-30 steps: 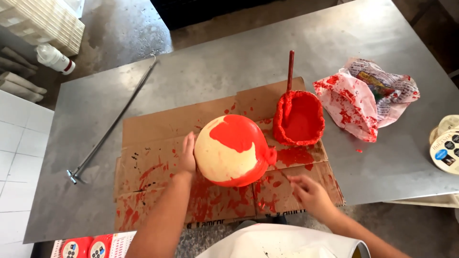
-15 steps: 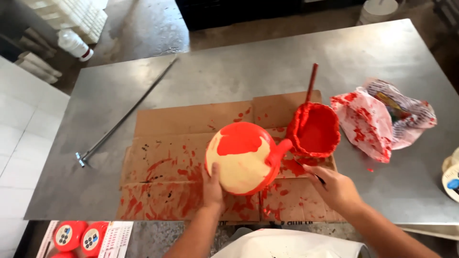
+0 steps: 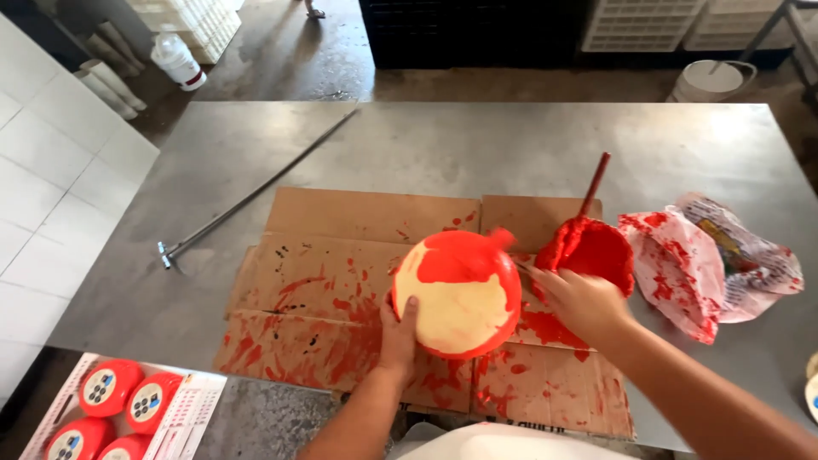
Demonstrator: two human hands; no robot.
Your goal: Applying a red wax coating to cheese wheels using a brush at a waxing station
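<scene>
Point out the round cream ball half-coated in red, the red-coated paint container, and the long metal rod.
Round cream ball half-coated in red (image 3: 456, 311), head view, on its bare cream face.
Red-coated paint container (image 3: 601, 251), head view, inner wall.
Long metal rod (image 3: 256, 194), head view, mid-shaft.

Bare arms, white garment at the waist

Both forearms are uncovered down to the left hand (image 3: 399, 334) and the right hand (image 3: 579, 300), with no sleeves, gloves, watch or rings showing; a white garment shows at the bottom edge.
</scene>
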